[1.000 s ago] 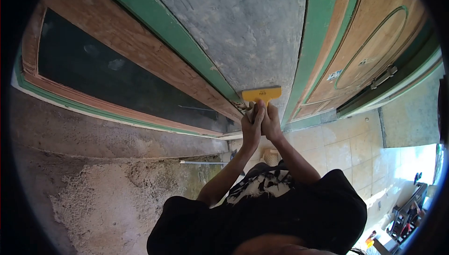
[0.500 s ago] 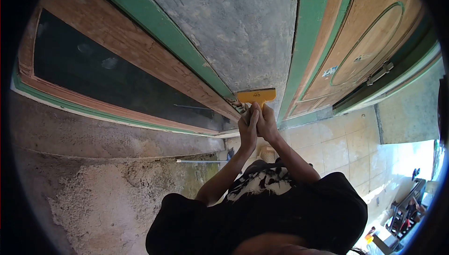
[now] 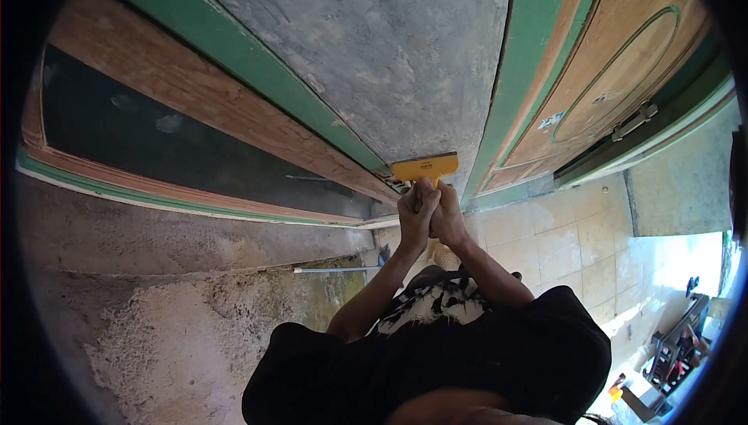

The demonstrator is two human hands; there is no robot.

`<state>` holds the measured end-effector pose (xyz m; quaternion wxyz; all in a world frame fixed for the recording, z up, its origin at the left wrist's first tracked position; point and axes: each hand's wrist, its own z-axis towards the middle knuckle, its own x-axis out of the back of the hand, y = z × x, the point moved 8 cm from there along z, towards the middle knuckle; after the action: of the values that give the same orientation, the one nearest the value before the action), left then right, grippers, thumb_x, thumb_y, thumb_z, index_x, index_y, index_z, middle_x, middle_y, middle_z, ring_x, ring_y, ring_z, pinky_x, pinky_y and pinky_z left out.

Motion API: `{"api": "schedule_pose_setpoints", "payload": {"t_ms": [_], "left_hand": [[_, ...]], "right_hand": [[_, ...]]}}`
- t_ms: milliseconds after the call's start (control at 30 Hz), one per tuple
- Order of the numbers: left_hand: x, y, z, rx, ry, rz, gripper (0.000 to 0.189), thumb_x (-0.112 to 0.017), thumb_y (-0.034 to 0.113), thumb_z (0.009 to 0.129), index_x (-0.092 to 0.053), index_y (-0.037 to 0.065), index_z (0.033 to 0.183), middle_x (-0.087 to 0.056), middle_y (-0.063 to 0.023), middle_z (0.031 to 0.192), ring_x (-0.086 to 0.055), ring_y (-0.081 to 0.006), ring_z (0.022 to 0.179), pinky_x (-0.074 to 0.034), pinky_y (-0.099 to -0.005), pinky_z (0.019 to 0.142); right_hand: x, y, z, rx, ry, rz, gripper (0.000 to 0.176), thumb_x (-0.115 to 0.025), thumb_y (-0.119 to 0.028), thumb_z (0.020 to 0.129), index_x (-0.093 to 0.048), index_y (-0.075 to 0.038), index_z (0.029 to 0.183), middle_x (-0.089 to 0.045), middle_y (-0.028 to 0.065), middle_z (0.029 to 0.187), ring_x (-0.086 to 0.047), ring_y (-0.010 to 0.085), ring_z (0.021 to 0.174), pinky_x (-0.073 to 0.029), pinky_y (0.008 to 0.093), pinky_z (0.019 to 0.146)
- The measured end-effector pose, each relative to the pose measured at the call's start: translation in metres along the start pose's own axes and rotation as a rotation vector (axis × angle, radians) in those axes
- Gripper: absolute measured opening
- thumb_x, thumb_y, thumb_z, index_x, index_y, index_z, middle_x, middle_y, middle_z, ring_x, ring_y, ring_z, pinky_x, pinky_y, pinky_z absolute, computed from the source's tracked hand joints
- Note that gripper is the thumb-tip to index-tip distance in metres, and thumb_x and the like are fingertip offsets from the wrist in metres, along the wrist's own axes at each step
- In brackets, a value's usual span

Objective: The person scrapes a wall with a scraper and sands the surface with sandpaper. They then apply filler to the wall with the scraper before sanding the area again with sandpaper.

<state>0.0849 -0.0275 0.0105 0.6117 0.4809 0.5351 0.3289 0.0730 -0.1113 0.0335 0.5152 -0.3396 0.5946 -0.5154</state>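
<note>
A yellow wide-bladed scraper (image 3: 425, 166) is held against the lower part of the grey plastered wall panel (image 3: 389, 59), its dark blade edge facing up the wall. My left hand (image 3: 416, 211) and my right hand (image 3: 447, 216) are closed together around its handle, thumbs near the base of the yellow head. Most of the handle is hidden by the fingers. At the left, the blade's end lies close to the green frame strip (image 3: 265, 59) bordering the panel.
A wood-framed dark window pane (image 3: 156, 137) is at the left, above a rough stained wall (image 3: 171, 339). On the right are a green post (image 3: 518, 59) and a wooden door (image 3: 615, 74) with a metal bolt (image 3: 635, 121). Cluttered items (image 3: 678, 359) stand beyond the tiled floor (image 3: 553, 230).
The scraper has moved slightly down in view, and its blade now slants a little, right end higher. My view of the wall and frames has shifted slightly. Both hands keep their hold.
</note>
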Motion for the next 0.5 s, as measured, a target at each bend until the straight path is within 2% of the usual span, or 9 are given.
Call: {"api": "schedule_pose_setpoints", "payload": {"t_ms": [100, 200, 233, 267, 300, 367, 400, 500], "left_hand": [[0.006, -0.004, -0.002, 0.018, 0.053, 0.085, 0.025, -0.064, 0.009, 0.088, -0.058, -0.002, 0.109, -0.062, -0.0068, 0.101, -0.06, -0.0118, 0.089, -0.048, -0.0245, 0.08], [0.006, 0.004, 0.001, -0.019, 0.092, 0.116, 0.021, -0.064, 0.013, 0.089, -0.059, -0.002, 0.103, -0.062, -0.0058, 0.097, -0.058, -0.0108, 0.087, -0.047, -0.0247, 0.077], [0.001, 0.025, 0.004, -0.084, 0.092, 0.144, 0.02, -0.065, 0.015, 0.089, -0.059, -0.003, 0.095, -0.06, -0.0034, 0.088, -0.056, -0.0091, 0.081, -0.045, -0.0245, 0.071], [-0.005, 0.043, 0.008, -0.15, 0.091, 0.174, 0.023, -0.067, 0.017, 0.088, -0.06, -0.005, 0.086, -0.059, -0.0009, 0.079, -0.053, -0.0074, 0.074, -0.043, -0.0243, 0.066], [-0.008, 0.048, 0.009, -0.146, 0.098, 0.176, 0.023, -0.067, 0.017, 0.088, -0.06, -0.005, 0.086, -0.059, -0.0009, 0.079, -0.053, -0.0074, 0.074, -0.043, -0.0243, 0.066], [-0.02, 0.069, 0.01, -0.242, 0.083, 0.065, 0.026, -0.066, 0.02, 0.089, -0.059, -0.006, 0.086, -0.059, -0.0015, 0.08, -0.052, -0.0075, 0.074, -0.043, -0.0248, 0.066], [-0.033, 0.088, 0.003, -0.265, 0.062, 0.127, 0.029, -0.065, 0.022, 0.09, -0.058, -0.006, 0.086, -0.059, -0.0017, 0.08, -0.052, -0.0083, 0.074, -0.042, -0.0254, 0.065], [-0.015, 0.051, 0.006, -0.213, 0.106, 0.008, 0.027, -0.064, 0.021, 0.091, -0.058, -0.005, 0.086, -0.059, -0.0015, 0.08, -0.053, -0.0081, 0.075, -0.043, -0.0251, 0.066]], "right_hand": [[0.001, 0.009, 0.001, -0.021, -0.019, 0.03, 0.035, -0.051, -0.026, 0.1, -0.058, 0.003, 0.081, -0.057, 0.0034, 0.062, -0.049, 0.0077, 0.06, -0.041, 0.0289, 0.051], [-0.001, 0.013, 0.001, -0.044, 0.013, 0.011, 0.035, -0.051, -0.025, 0.1, -0.059, 0.004, 0.081, -0.059, 0.0052, 0.064, -0.052, 0.0082, 0.061, -0.043, 0.029, 0.052], [-0.005, 0.002, 0.007, -0.046, 0.011, 0.011, 0.035, -0.051, -0.025, 0.1, -0.059, 0.004, 0.081, -0.059, 0.0052, 0.064, -0.052, 0.0082, 0.061, -0.043, 0.029, 0.052], [-0.008, -0.02, 0.016, 0.07, 0.007, -0.085, 0.035, -0.051, -0.025, 0.1, -0.059, 0.005, 0.083, -0.06, 0.0064, 0.065, -0.054, 0.0084, 0.062, -0.044, 0.0294, 0.053], [-0.013, -0.043, 0.016, 0.178, 0.001, -0.182, 0.035, -0.051, -0.024, 0.1, -0.059, 0.005, 0.084, -0.062, 0.0076, 0.066, -0.056, 0.0086, 0.064, -0.045, 0.0299, 0.054], [-0.013, -0.064, 0.01, 0.115, -0.054, -0.167, 0.034, -0.051, -0.024, 0.1, -0.059, 0.006, 0.086, -0.063, 0.0091, 0.068, -0.058, 0.0089, 0.066, -0.047, 0.0303, 0.054], [-0.014, -0.07, 0.016, 0.078, -0.091, -0.156, 0.034, -0.051, -0.024, 0.1, -0.059, 0.006, 0.087, -0.064, 0.0105, 0.07, -0.059, 0.0093, 0.067, -0.048, 0.0307, 0.055], [-0.011, -0.056, 0.012, 0.076, -0.068, -0.135, 0.034, -0.051, -0.024, 0.1, -0.06, 0.008, 0.092, -0.066, 0.0109, 0.074, -0.059, 0.0094, 0.07, -0.049, 0.0294, 0.059]]}}
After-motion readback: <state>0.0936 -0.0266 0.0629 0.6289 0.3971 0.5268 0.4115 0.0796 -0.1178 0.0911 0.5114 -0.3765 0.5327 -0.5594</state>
